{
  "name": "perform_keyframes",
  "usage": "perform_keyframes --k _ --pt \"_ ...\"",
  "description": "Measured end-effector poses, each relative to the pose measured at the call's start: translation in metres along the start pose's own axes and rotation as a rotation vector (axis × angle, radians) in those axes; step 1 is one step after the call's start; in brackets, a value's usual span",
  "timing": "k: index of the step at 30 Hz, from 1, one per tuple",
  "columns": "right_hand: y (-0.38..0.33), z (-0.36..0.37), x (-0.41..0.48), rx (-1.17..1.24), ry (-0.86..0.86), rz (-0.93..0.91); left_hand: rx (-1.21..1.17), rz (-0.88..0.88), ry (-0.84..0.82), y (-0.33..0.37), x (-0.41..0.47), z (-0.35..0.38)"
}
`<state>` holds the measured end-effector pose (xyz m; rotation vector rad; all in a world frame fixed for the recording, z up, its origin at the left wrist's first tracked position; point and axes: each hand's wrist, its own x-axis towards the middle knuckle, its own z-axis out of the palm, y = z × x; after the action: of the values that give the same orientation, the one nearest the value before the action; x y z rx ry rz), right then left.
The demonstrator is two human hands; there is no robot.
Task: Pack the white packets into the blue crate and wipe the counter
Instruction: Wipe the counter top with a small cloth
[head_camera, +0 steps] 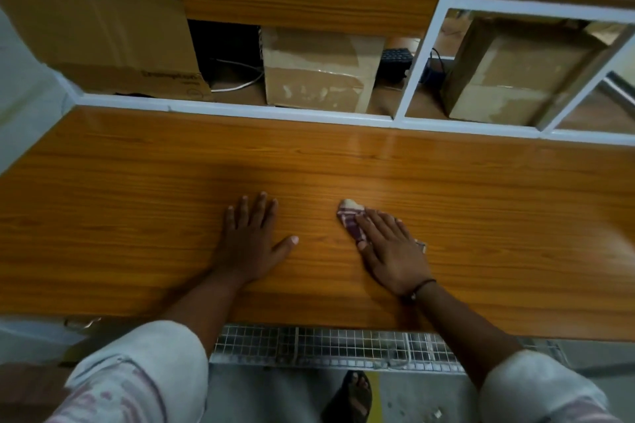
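The wooden counter [137,189] fills the middle of the head view. My left hand [251,244] lies flat on it, palm down, fingers spread, holding nothing. A little to the right, my right hand [391,251] presses flat on a folded checked cloth [348,216], whose far end sticks out past my fingertips. No white packets and no blue crate are in view.
Beyond the counter a white frame [240,110] borders glass panes. Behind it stand cardboard boxes [319,72], another cardboard box [515,72], cables and a dark keyboard [397,60]. A wire mesh shelf [326,347] runs under the counter's near edge. My sandalled foot [354,395] is on the floor.
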<state>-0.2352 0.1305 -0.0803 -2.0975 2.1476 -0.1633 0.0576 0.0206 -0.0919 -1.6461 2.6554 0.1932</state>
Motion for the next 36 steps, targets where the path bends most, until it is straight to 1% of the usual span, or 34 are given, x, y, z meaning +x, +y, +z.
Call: perform_keyframes --k 2,4,8,14,21,24,27,29,34,36 --pt "0.019 -0.006 0.026 0.019 0.019 0.103 -0.003 -0.002 -0.007 0.003 0.007 -0.001" --pt "0.031 -0.011 0.052 0.013 0.039 0.169 0.002 -0.01 0.0 0.005 0.014 -0.002" --pt "0.034 -0.014 0.1 0.025 0.028 0.198 0.029 -0.027 0.001 0.006 0.042 -0.002" --pt "0.02 -0.019 0.181 0.06 0.038 0.09 0.016 -0.083 -0.004 0.015 0.083 -0.011" --pt "-0.017 -0.015 0.288 0.07 -0.005 -0.084 0.025 -0.083 -0.011 0.012 0.089 -0.01" --pt "-0.012 -0.015 0.309 0.063 -0.025 -0.136 0.027 -0.081 -0.01 0.011 0.089 -0.008" --pt "0.017 -0.019 0.309 0.066 -0.024 -0.161 0.029 -0.081 -0.032 0.011 0.089 -0.011" --pt "0.049 -0.024 0.298 0.083 -0.009 -0.124 0.021 -0.08 -0.051 0.011 0.088 -0.014" --pt "0.144 -0.038 0.26 0.058 0.056 0.041 0.001 -0.083 -0.054 0.013 0.087 -0.018" --pt "0.167 -0.044 0.248 0.062 0.081 0.137 -0.016 -0.086 -0.054 0.013 0.087 -0.018"
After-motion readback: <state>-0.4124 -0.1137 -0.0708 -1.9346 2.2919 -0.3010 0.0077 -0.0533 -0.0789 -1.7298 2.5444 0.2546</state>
